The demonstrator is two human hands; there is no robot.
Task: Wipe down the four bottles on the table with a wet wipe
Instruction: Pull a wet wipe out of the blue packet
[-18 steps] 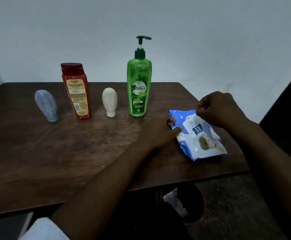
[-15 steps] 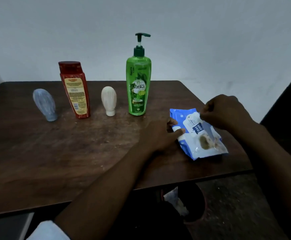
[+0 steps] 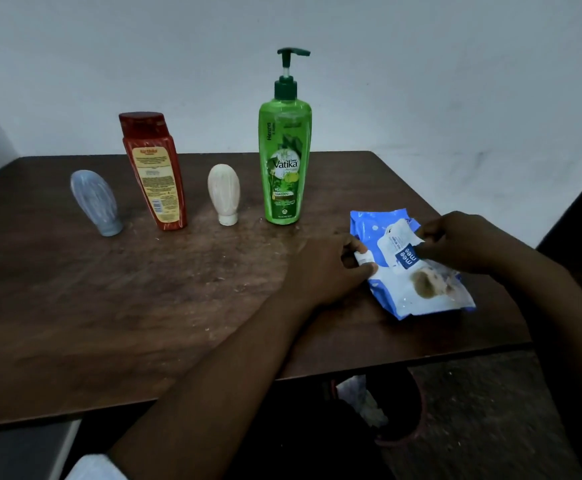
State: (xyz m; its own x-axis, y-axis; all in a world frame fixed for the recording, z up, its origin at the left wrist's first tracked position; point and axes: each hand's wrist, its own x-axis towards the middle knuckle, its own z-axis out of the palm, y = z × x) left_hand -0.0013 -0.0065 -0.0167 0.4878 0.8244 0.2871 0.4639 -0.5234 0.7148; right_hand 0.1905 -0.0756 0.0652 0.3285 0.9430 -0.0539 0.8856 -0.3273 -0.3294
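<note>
Four bottles stand in a row at the back of the dark, scuffed wooden bench [image 3: 127,306]. From the left these are a blue-grey ribbed squeeze bottle [image 3: 95,202] upside down on its cap, a red flat-sided shampoo bottle [image 3: 154,174] showing its pale back label, a cream ribbed squeeze bottle [image 3: 224,195] also on its cap, and a tall glossy green Vatika pump bottle [image 3: 284,161]. Near the bench's right front lies a soft blue-and-white wet wipe pack [image 3: 404,296], crinkled plastic. The left hand [image 3: 327,268] grips the pack's left edge with curled fingers. The right hand [image 3: 462,240] pinches its white label flap.
</note>
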